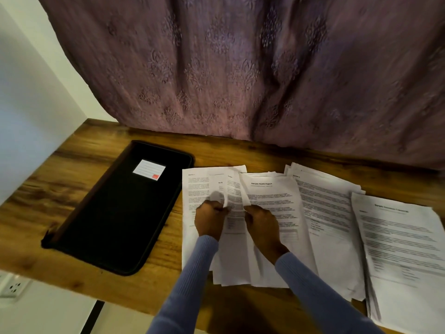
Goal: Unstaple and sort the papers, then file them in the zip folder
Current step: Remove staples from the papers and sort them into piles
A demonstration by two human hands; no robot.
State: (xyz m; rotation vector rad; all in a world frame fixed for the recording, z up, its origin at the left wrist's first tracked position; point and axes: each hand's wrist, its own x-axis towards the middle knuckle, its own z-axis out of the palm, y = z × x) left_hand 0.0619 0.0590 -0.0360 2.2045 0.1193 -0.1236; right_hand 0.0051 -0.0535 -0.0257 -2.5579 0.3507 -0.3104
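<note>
A black zip folder with a white label lies closed on the left of the wooden table. To its right, several printed white sheets are spread in overlapping piles. My left hand pinches the curled edge of a sheet in the left pile. My right hand pinches the lifted left edge of the "Sample Health Report" page. The two hands sit close together, pulling these pages apart. No staple or staple remover is visible.
Two more paper piles lie further right, one in the middle and one at the table's right end. A purple patterned curtain hangs behind the table. A wall socket sits below the table's front edge at left.
</note>
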